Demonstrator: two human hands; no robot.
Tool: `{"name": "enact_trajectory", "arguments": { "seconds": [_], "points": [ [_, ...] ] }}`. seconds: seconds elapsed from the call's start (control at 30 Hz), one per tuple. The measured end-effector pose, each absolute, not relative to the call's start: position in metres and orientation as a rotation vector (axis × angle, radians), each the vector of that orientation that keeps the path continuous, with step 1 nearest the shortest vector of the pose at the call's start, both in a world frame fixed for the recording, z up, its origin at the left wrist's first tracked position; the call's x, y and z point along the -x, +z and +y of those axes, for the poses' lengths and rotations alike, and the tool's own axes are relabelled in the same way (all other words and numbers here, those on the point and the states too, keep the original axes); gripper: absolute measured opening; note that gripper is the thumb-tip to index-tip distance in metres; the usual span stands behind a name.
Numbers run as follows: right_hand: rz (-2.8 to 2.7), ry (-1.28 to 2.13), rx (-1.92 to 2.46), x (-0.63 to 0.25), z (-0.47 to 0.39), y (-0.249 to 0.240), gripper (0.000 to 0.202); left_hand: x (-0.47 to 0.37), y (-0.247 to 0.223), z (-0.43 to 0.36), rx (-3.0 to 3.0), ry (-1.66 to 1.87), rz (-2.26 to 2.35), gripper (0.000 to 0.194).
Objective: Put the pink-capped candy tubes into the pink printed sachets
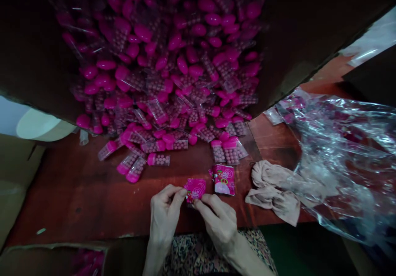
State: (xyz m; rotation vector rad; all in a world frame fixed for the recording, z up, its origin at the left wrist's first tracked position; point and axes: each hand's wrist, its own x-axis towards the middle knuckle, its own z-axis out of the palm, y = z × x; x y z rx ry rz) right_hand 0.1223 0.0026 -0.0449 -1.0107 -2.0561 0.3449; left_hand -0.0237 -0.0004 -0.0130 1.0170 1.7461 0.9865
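Between my hands, just above the front of the red-brown table, is a small pink printed label [197,188] with swirls on it. My left hand [165,208] pinches its left edge between thumb and finger. The fingers of my right hand [218,216] close on its lower right edge. Just right of it lies a stack of similar pink labels [225,180]. Beyond my hands, several clear containers of small round beads or candies with pink caps lie loose, such as one single container [159,159]. Whether a container sits behind the held label is hidden.
A large dark open box [297,32] spills a heap of pink-capped containers [185,82] onto the table [102,201]. At right lie a crumpled cloth [275,189] and clear plastic bags [343,156]. A white bowl [43,125] stands left; a cardboard box [55,259] with pink items sits below.
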Motion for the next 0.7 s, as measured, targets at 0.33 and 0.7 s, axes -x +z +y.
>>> {"name": "enact_trajectory", "arguments": {
  "seconds": [0.33,0.7],
  "points": [
    [-1.442,1.075,1.342,-0.104,0.016,-0.013,0.017,-0.001,0.000,0.014,-0.268,1.403,1.300,0.011],
    [-1.572,1.214,1.266,-0.092,0.015,-0.017,0.030,0.002,-0.004,0.017,0.003,1.562,1.276,0.018]
  ]
}}
